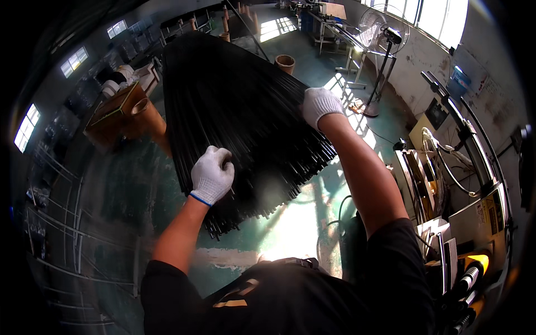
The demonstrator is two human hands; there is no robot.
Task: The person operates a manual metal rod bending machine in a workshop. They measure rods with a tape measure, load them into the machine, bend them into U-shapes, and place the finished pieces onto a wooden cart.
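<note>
A wide pile of long, thin black rods or tubes stretches away in front of me, its uneven ends fanned toward my body. My left hand, in a white knit glove with a blue cuff edge, is over the near left part of the pile. Its fingers are curled in, and anything between them is lost against the black. At the right edge of the pile is my right hand, also gloved in white. Its fingers look closed at the outermost rods, but the fingertips are hidden in the dark.
A brown cardboard tube and a brown box stand left of the pile. Beyond its far right side is a round brown container. A standing fan is at the right, with machinery nearer. Metal racking lines the left.
</note>
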